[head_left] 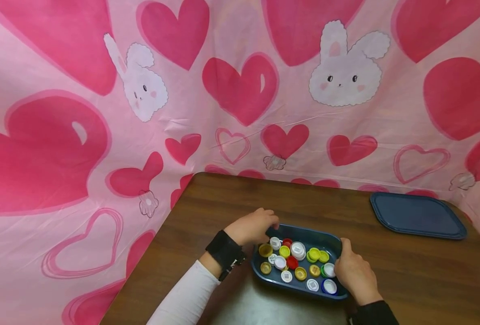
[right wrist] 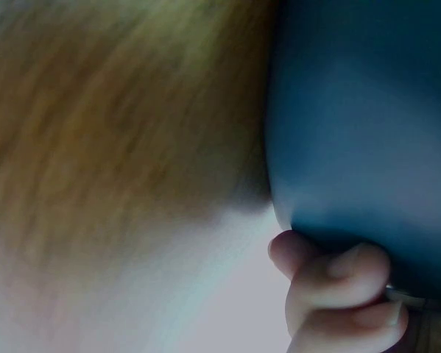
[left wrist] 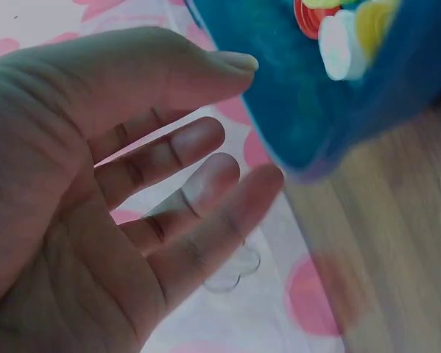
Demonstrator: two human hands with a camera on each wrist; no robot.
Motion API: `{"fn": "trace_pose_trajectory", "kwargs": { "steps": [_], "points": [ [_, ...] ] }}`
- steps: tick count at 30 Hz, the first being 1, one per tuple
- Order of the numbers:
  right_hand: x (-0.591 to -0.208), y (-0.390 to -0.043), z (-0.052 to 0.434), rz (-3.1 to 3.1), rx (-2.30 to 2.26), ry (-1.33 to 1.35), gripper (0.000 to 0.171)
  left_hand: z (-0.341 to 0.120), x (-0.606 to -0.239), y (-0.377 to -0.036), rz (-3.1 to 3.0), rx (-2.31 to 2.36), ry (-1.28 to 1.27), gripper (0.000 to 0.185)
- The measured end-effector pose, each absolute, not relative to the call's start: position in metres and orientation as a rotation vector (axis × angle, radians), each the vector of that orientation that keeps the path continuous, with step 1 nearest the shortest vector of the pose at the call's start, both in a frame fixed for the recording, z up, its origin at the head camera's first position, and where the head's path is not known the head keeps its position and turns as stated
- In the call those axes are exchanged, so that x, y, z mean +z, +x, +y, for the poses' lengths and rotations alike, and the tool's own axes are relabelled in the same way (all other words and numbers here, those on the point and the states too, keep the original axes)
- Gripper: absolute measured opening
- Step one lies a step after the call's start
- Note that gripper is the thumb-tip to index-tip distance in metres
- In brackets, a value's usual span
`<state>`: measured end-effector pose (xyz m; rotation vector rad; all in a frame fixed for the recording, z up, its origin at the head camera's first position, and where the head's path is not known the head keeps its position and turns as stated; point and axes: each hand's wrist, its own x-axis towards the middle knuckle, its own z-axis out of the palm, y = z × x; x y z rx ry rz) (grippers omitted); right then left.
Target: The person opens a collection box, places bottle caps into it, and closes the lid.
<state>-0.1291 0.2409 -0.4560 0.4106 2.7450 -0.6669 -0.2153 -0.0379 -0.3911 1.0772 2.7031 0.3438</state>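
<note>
A blue plastic container [head_left: 305, 233] sits on the brown wooden table [head_left: 219, 203], holding several bottle caps [head_left: 297, 259] in white, yellow, red, green and blue. My left hand [head_left: 251, 227] is at the container's far left corner. In the left wrist view this hand [left wrist: 231, 103] has relaxed, spread fingers, and its thumb tip is close to the blue container [left wrist: 308, 95] without gripping it. My right hand [head_left: 355, 273] grips the container's right end, thumb on the rim. The right wrist view shows its fingers [right wrist: 338, 294] curled under the blue wall [right wrist: 360, 110].
A matching blue lid [head_left: 417, 215] lies flat at the table's far right. A pink cloth with hearts and bunnies [head_left: 240, 90] hangs behind and drapes down the left side. Bare wood lies between container and lid.
</note>
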Motion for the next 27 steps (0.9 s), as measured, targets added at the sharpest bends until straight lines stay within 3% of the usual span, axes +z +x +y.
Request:
{"fn": "trace_pose_trajectory", "kwargs": {
  "steps": [9,18,27],
  "points": [
    [-0.458,-0.13,0.239,2.737,-0.67,0.408,0.061,-0.092,-0.392,-0.201,2.823,0.42,1.012,0.039],
    [-0.454,-0.13,0.241,2.759,-0.674,0.386,0.061,-0.148,-0.423,-0.176,2.873,0.499,0.897,0.041],
    [-0.456,-0.13,0.242,2.749,-0.662,0.377,0.062,-0.17,-0.453,-0.151,2.746,0.581,0.83,0.037]
  ]
}}
